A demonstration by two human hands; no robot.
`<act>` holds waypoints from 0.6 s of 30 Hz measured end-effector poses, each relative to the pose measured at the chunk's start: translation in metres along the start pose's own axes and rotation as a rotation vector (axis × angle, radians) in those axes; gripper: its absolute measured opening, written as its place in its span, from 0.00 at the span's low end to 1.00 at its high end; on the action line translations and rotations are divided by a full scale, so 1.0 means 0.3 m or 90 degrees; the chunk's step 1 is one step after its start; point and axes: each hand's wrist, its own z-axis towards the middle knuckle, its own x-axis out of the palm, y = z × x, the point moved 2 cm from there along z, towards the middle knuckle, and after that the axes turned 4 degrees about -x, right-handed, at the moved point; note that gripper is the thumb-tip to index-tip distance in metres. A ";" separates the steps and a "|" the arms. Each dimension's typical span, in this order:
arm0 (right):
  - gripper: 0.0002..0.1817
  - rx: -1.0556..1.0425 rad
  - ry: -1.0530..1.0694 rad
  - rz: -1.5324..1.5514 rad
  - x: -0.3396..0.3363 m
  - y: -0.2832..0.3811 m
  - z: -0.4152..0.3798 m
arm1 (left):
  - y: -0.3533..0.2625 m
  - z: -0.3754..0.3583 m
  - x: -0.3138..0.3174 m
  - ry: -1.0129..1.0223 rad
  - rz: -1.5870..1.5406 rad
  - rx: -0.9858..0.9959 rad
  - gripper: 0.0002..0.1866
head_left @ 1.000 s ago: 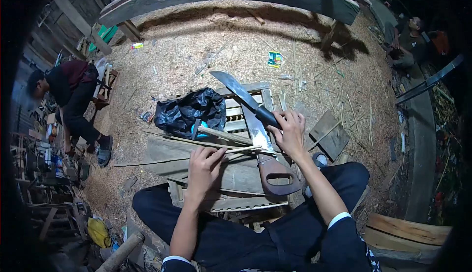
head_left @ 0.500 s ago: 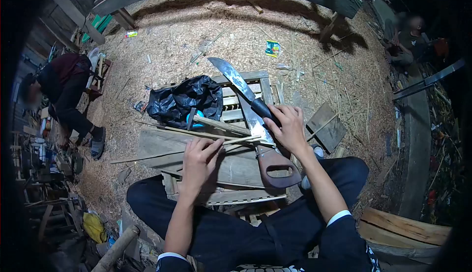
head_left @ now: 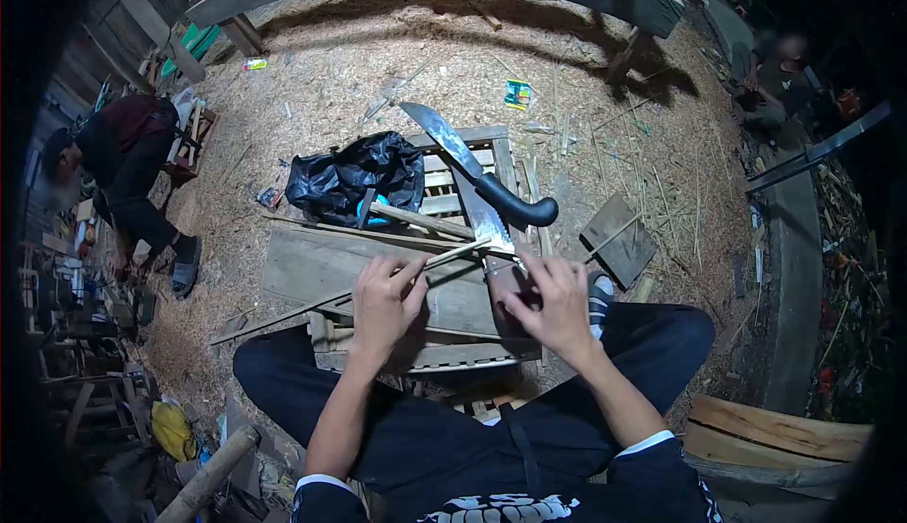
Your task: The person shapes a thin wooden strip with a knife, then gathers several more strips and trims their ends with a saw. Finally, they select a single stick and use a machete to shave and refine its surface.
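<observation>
Seated cross-legged, left hand (head_left: 383,301) pinches a thin bamboo strip (head_left: 416,266), light and springy; right hand (head_left: 551,304) covers the saw handle (head_left: 505,282), fingers loosely curled.

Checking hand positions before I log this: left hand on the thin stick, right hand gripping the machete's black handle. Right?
Not quite. In the head view the right hand is off the machete; its black handle lies free on the crate, beyond the hand. That hand rests over the saw handle instead. The left hand is on the thin stick, as you said.
</observation>
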 end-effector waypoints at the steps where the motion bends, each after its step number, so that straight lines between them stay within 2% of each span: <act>1: 0.37 -0.021 -0.012 -0.016 0.021 0.015 -0.027 | -0.002 -0.010 -0.001 -0.008 0.003 0.001 0.14; 6: 0.39 -0.039 0.000 -0.065 0.026 0.063 -0.076 | -0.007 -0.052 0.017 -0.006 0.025 0.019 0.15; 9: 0.40 -0.048 -0.099 -0.076 0.079 0.059 -0.119 | -0.004 -0.055 0.022 -0.014 0.029 0.027 0.15; 13: 0.38 -0.078 -0.107 -0.062 0.079 0.030 -0.114 | 0.000 -0.072 0.045 -0.001 0.008 0.025 0.15; 18: 0.35 -0.043 -0.018 -0.104 0.041 0.002 -0.108 | 0.004 -0.085 0.041 -0.004 -0.004 0.031 0.18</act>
